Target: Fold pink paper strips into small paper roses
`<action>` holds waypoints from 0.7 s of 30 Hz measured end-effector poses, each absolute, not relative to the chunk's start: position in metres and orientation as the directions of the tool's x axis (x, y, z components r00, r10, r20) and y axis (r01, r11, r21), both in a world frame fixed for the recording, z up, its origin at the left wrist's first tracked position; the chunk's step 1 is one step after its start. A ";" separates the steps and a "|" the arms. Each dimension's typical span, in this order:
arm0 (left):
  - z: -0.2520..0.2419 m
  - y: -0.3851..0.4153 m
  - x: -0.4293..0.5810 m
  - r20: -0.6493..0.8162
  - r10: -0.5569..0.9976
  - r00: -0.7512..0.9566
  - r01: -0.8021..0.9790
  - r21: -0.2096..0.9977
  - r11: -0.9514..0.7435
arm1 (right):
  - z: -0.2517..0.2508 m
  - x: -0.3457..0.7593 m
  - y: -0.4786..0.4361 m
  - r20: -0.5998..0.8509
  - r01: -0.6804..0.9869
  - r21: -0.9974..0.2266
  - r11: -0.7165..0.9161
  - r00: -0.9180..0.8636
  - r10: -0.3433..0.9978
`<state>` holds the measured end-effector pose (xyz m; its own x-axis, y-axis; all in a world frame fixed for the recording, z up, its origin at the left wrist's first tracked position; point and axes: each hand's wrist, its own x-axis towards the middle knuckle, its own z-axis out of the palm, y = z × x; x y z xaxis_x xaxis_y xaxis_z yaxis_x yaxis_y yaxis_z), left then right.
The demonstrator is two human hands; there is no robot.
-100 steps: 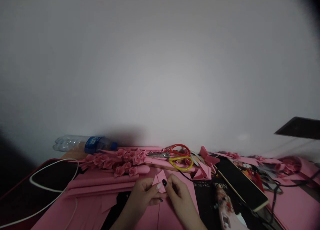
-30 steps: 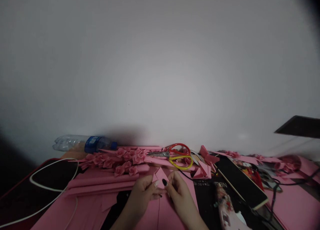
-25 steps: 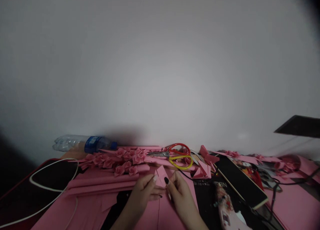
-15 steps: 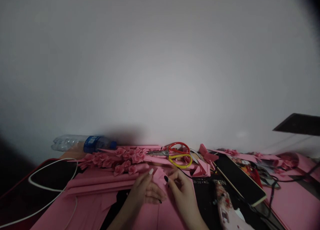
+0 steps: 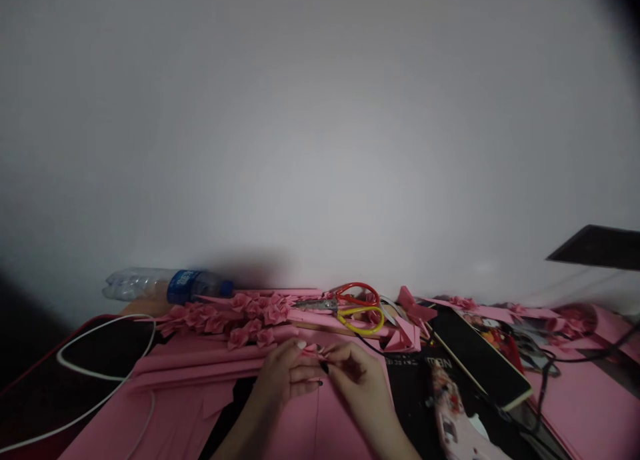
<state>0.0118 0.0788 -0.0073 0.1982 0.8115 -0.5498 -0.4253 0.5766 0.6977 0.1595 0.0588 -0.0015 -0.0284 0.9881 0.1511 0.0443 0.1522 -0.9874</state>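
Head view: left fingers point(image 5: 304, 372) and right fingers point(image 5: 336, 376) pinch pink paper point(image 5: 311, 349); scissors point(image 5: 330, 305) and paper roses point(image 5: 275, 311) lie beyond.

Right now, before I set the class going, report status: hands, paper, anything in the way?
Left hand and right hand pinching small pink paper piece, its shape partly hidden. Scissors lying just beyond, not blocking.

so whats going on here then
A person holds a small piece of folded pink paper with the left hand and right hand, above larger pink sheets. Its shape is mostly hidden by the fingers. Beyond the hands lie pink paper flowers and scissors with red and yellow handles, not held. A plastic bottle lies on its side by the wall.
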 end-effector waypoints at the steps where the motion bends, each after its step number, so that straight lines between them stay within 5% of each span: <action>1: -0.008 0.079 0.011 -0.545 0.810 0.217 -0.432 0.690 0.580 | -0.002 0.159 0.059 0.137 0.029 -0.990 0.138 -0.037 0.990; 7: -0.009 0.076 0.013 -0.500 0.850 0.165 -0.418 0.745 0.519 | -0.005 0.159 0.058 0.110 0.023 -0.993 0.112 -0.061 0.992; 13: -0.013 0.071 0.015 -0.397 0.901 0.176 -0.288 0.854 0.433 | 0.002 0.158 0.057 0.204 0.230 -0.950 0.213 -0.062 0.977; 21: -0.015 0.070 0.015 -0.390 0.887 0.247 -0.343 0.821 0.456 | 0.010 0.156 0.058 0.293 0.319 -0.899 0.300 -0.069 0.953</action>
